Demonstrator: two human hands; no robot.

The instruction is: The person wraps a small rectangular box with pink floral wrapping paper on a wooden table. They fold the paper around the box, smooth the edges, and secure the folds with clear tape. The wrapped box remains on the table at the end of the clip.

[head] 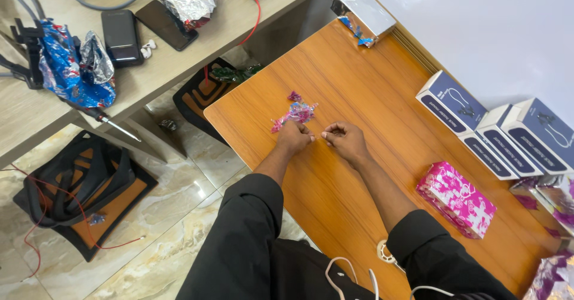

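Observation:
Both my hands rest on an orange wooden table (371, 96). My left hand (294, 137) is closed, with a crumpled pink and blue foil ribbon (295, 114) sticking out just beyond its fingers. My right hand (345, 139) sits beside it, fingertips pinched together; something thin may run between the two hands, but I cannot make it out. A small pink scrap (294, 96) lies a little farther off.
A pink patterned wrapped box (457, 199) lies at the right, with three blue and white boxes (496, 129) behind it. A silver wrapped box (362, 11) is at the far corner. A tape roll (384, 252) lies near my right sleeve. The grey desk (179, 55) at left holds phones and foil.

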